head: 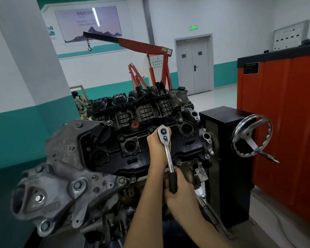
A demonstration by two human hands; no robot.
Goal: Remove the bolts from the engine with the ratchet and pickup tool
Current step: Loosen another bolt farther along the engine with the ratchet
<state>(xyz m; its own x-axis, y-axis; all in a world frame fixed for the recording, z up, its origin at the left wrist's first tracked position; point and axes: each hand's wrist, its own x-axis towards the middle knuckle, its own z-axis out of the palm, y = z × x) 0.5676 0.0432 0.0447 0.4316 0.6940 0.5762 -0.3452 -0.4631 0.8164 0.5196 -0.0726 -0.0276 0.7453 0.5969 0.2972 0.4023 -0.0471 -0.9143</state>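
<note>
The engine (82,176) sits tilted on a stand, its black valve cover (132,154) facing me. A chrome ratchet (166,145) stands over the cover's middle, head up and away from me, black handle toward me. My left hand (157,145) wraps around the ratchet just under its head, hiding the socket and the bolt beneath. My right hand (179,188) grips the black handle near the engine's lower edge. Small bolts (180,120) dot the rim of the cover. No pickup tool is in view.
The black stand column (227,158) with a chrome handwheel (251,135) rises right of the engine. An orange cabinet (284,113) stands at the far right. A red engine crane (150,59) is behind the engine, a wide pillar (25,59) at the left.
</note>
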